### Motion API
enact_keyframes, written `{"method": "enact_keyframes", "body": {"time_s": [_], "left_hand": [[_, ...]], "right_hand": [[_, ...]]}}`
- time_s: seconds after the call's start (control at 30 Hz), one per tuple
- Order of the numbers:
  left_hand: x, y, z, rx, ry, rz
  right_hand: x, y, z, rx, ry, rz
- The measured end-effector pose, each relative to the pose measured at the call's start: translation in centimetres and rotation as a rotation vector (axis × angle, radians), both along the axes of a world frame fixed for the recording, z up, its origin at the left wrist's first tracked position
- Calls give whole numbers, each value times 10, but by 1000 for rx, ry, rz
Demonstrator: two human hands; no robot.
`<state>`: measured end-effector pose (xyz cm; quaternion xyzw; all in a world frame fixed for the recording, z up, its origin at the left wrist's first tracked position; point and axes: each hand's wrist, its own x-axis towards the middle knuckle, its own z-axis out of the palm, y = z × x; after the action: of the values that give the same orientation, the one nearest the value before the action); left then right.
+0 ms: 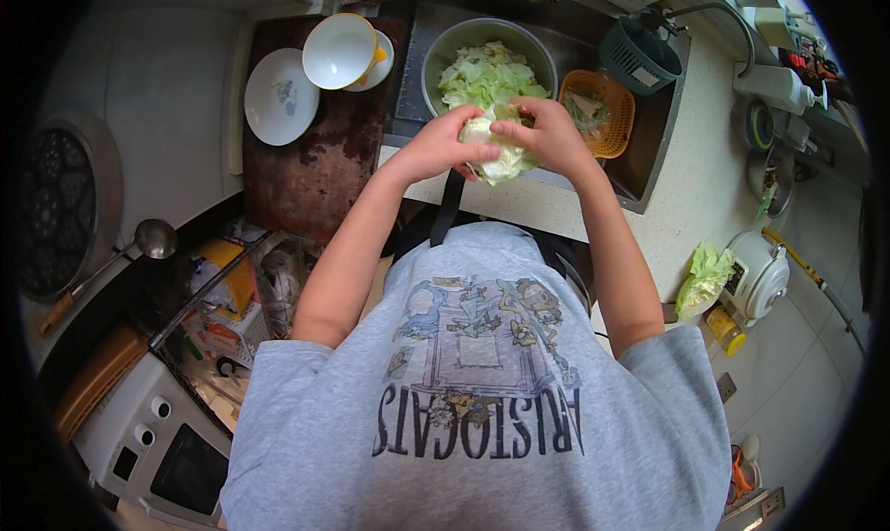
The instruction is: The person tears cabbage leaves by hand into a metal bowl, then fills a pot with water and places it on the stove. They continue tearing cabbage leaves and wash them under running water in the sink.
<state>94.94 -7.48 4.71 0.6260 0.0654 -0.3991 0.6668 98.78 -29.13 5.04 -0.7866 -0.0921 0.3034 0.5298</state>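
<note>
Between both hands I hold a piece of a pale green lettuce or cabbage head [495, 157] above the front edge of the sink. My left hand [445, 141] grips it from the left, thumb on top. My right hand [546, 131] has its thumb across the top and its fingers at the far side. Just beyond my hands, a large round basin [430, 79] stands in the sink, with torn green leaves [494, 75] heaped inside. The underside of the held piece is hidden.
An orange plastic basket [622, 131] and a dark green basket [636, 54] sit on the sink's right side. Left, a dark wooden board [313, 183] bears a white plate [281, 117] and a bowl [338, 51]. A cut vegetable half [704, 280] lies beside a white cooker [761, 273].
</note>
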Motion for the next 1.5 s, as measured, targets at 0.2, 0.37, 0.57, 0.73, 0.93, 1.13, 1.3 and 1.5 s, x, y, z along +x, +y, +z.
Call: {"method": "enact_keyframes", "body": {"time_s": [0.2,0.37,0.57,0.73,0.93,1.13,1.3,1.5], "left_hand": [[0,-8,-5,223,-247,279],[-4,-15,-11,61,-221,394],[-6,-28,-6,-244,-151,647],[-3,-43,-15,-400,-141,871],[1,-40,-32,-263,-204,1088],[9,-6,-28,-42,-358,960],[6,12,-28,-6,-375,912],[5,8,-32,-40,-321,930]], "right_hand": [[-4,16,-13,-92,-85,-220],[2,25,-8,17,-160,-309],[7,41,-30,587,184,-593],[9,60,-51,969,588,-935],[13,64,-80,555,358,-1154],[37,17,-162,7,-188,-1071],[37,7,-145,-18,224,-651],[23,11,-169,-114,131,-533]]}}
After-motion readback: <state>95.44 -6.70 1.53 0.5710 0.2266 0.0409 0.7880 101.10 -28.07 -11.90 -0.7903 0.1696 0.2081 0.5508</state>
